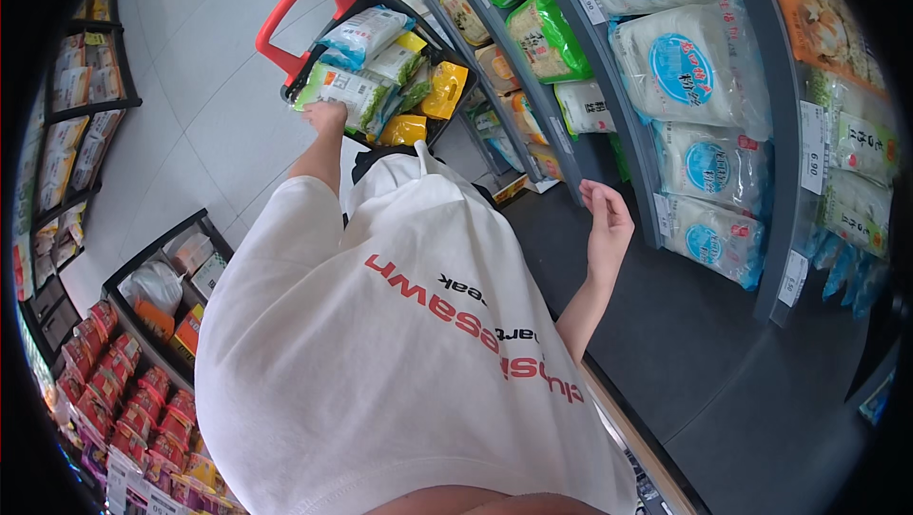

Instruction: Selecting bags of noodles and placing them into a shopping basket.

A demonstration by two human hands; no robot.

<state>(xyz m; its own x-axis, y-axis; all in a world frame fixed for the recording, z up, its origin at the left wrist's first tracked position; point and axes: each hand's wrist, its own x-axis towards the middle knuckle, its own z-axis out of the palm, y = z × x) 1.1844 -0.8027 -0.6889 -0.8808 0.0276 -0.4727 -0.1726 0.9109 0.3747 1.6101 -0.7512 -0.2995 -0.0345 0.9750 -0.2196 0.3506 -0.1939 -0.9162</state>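
My left hand (325, 116) is at the near left side of a shopping basket (456, 131) with a red handle (274, 23). Its fingers grip the corner of a green-and-white plastic food bag (347, 93) that lies on the basket's contents. Beside that bag are a blue-and-white bag (367, 33) and yellow packets (444, 90). My right hand (608, 219) hangs in the air by the shelves, fingers loosely bent, with nothing in it. Nearest to it on the shelf are clear bags of dried vermicelli (702, 230) with blue round labels.
Dark grey shelving (628, 87) with price tags runs along the right, holding green noodle packs (548, 37). Pale floor tiles (214, 37) stretch out at the left. Behind on that side are a black crate (153, 287) of goods, stacked red tubs (107, 379) and another product rack (85, 80).
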